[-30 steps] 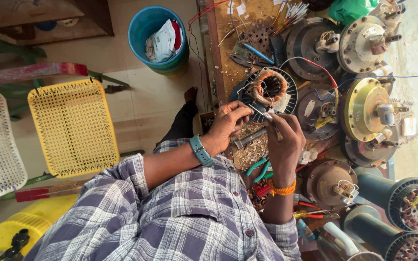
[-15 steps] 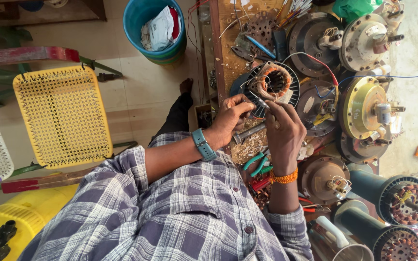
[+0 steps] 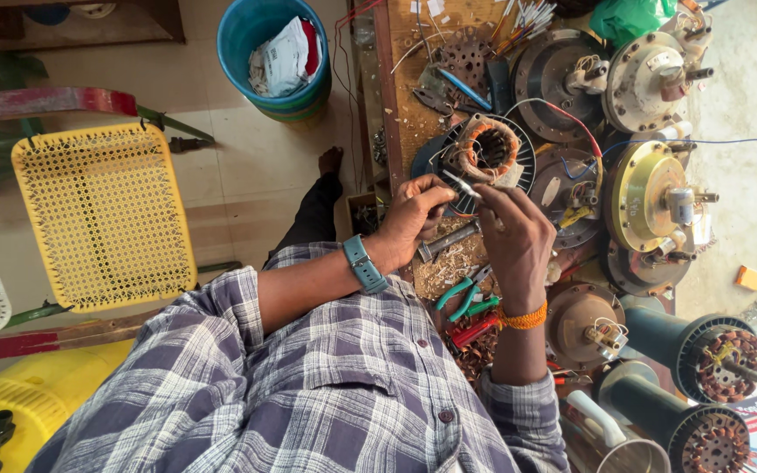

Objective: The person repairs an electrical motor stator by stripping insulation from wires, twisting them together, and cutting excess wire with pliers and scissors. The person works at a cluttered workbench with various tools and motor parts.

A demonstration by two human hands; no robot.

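Observation:
A fan motor stator (image 3: 488, 149) with copper windings lies on the cluttered wooden workbench (image 3: 400, 105). My left hand (image 3: 413, 219), with a teal watch on its wrist, is just below the stator. It pinches one end of a thin pale wire (image 3: 462, 184). My right hand (image 3: 514, 236), with an orange thread at the wrist, pinches the wire's other end with fingertips close to the left hand's. A metal rod (image 3: 449, 238) lies on the bench under both hands.
Green-handled pliers (image 3: 466, 293) and a red-handled tool (image 3: 475, 328) lie near my right wrist. Several motor housings (image 3: 650, 193) and rotors (image 3: 716, 350) crowd the right side. A blue bucket (image 3: 278, 52) and a yellow plastic chair (image 3: 102, 215) stand on the floor at left.
Both hands have stayed at the stator's edge, with the fingertips drawn closer together on the wire. The view has shifted slightly.

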